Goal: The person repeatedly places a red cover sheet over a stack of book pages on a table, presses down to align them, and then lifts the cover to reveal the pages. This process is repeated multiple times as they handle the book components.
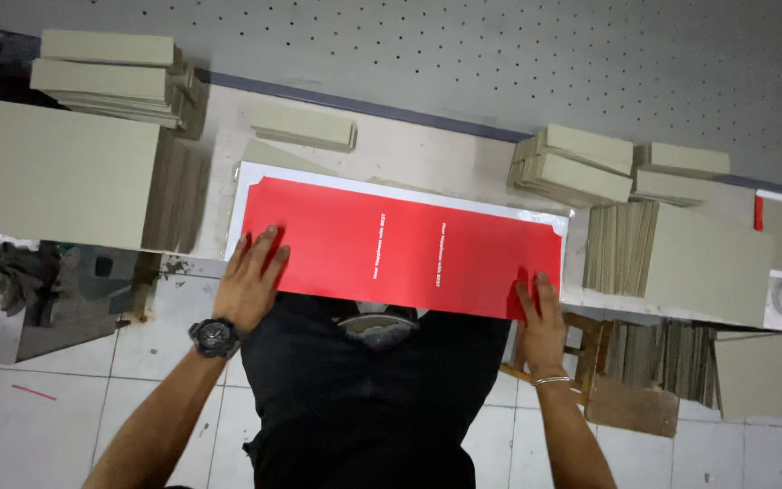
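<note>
Both our hands flat on the red sheet at the table's near edge.

We're looking down on a long red sheet (pixel 400 249) with a white border, lying across the pale table (pixel 427 158) and overhanging its near edge toward our dark shirt. Our left hand (pixel 251 281), black wristwatch (pixel 214 337) just behind it, lies open with fingers spread on the sheet's left end, gripping nothing. Our right hand (pixel 540 317), thin bracelet (pixel 551 379) at the wrist, presses its extended fingers on the right corner, also closed on nothing. Outward: a big grey board stack (pixel 52 172) left of the sheet, smaller grey card stacks (pixel 576 163) at the right, more boards (pixel 681 263) beyond, and a wooden stool (pixel 590 349) on the tiled floor beside our right arm.
</note>
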